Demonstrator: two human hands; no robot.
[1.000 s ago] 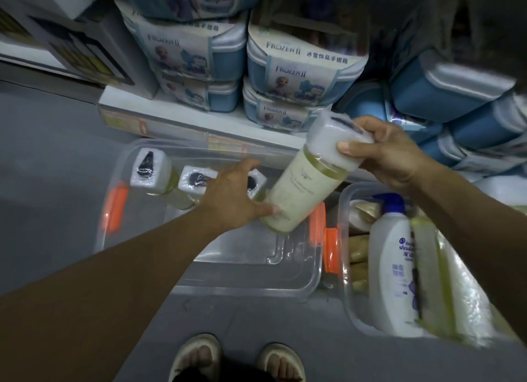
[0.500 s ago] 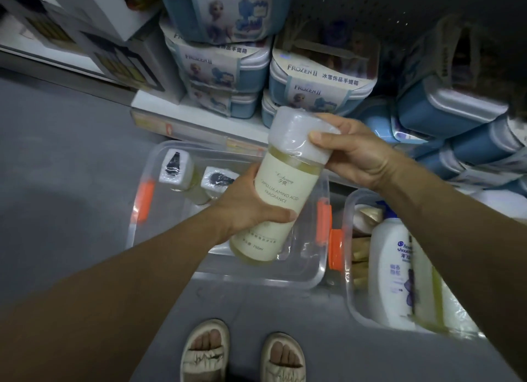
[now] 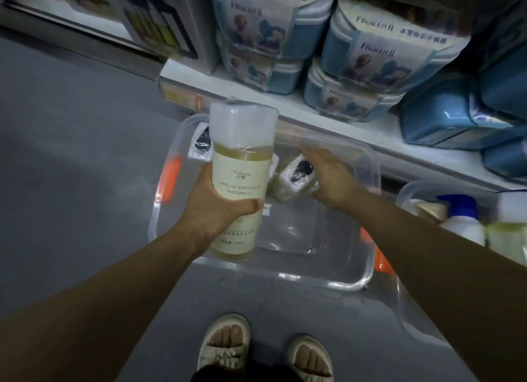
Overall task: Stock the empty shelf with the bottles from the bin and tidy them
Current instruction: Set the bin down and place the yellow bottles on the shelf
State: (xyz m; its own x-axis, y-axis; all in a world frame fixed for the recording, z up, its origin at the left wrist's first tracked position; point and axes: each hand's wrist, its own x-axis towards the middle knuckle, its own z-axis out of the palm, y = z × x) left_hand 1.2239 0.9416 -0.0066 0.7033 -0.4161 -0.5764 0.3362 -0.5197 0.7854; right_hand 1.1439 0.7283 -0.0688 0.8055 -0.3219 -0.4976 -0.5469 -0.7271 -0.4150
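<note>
**Clear plastic, two bottles left to lift**

Clear-plastic bin (image 3: 368, 270) stood on the grey floor, almost emptied. Held a tall bottle (image 3: 241, 179) of pale yellow liquid upright above the bin's near-left corner, with the left hand (image 3: 216, 208) wrapped firmly round its labelled middle and the thumb across the front. Reached the right hand (image 3: 328, 173) down into the far half of the bin and laid it over a second bottle (image 3: 296, 176) that lay on its side there, cap towards the camera. Could not tell whether those fingers had closed on it or only rested on it. Saw just the cap end of a third bottle (image 3: 201, 146) at the bin's far-left corner, behind the raised one.

Beyond the bin ran a low shelf (image 3: 313, 125), stacked full of blue boxes (image 3: 379, 48). To the right of the bin stood another tub (image 3: 405, 310), with a white bottle (image 3: 459, 219) inside. Saw no empty shelf anywhere.

Judged the step as unloading: one bottle up, the next being fetched. Next called for a sure grip round the second bottle's body, since its film wrap looked slippery. Then a lift clear of the bin's wall without knocking the raised bottle, and a turn towards wherever the empty shelf stood.
</note>
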